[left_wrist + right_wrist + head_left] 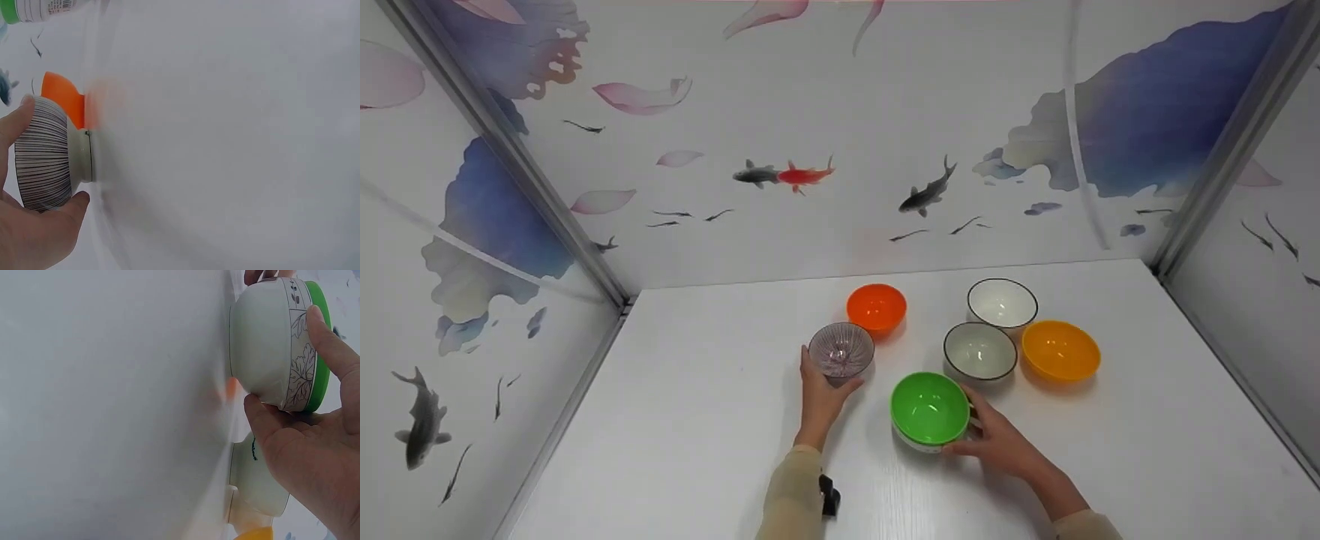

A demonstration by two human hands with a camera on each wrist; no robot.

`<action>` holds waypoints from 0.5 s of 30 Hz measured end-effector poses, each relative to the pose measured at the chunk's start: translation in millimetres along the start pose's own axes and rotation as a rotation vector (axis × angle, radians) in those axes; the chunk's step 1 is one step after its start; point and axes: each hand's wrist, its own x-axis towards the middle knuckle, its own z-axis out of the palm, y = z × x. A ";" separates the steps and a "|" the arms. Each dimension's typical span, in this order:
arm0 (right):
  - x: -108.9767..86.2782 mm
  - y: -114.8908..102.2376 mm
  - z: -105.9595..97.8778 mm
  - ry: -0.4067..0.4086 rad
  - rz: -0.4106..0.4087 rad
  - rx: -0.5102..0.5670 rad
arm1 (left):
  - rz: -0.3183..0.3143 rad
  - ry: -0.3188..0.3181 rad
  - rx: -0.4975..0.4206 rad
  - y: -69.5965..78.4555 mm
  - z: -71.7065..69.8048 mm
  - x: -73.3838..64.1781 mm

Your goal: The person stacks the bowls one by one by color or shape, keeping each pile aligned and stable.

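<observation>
My left hand (821, 397) holds a small striped bowl (841, 350) from its near side, thumb and fingers spread round its wall. Fine dark lines run down that bowl's outside (45, 154) in the left wrist view, above a pale foot close to the table. To the right, my right hand (1001, 444) grips a white bowl with a leaf-patterned band (264, 343) by its right side. A green bowl (930, 409) sits nested inside it, its green rim showing above the white one. Thumb and fingers lie along the wall of this stack in the right wrist view.
An orange bowl (877, 307) stands just behind the striped one. Behind the green bowl are two dark-rimmed pale bowls (980, 351) and a yellow-orange bowl (1061, 351), grouped closely. Decorated panels (855, 232) enclose the white table (697, 420) at the back and sides.
</observation>
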 end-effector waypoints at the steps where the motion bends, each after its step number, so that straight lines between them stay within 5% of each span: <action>1: 0.1 0.1 0.1 0.005 0.000 -0.003 | -0.005 -0.001 0.002 -0.1 0.3 0.7; 15: 1.3 -0.3 2.2 0.006 0.018 -0.023 | 0.007 0.042 -0.059 -2.4 5.4 3.5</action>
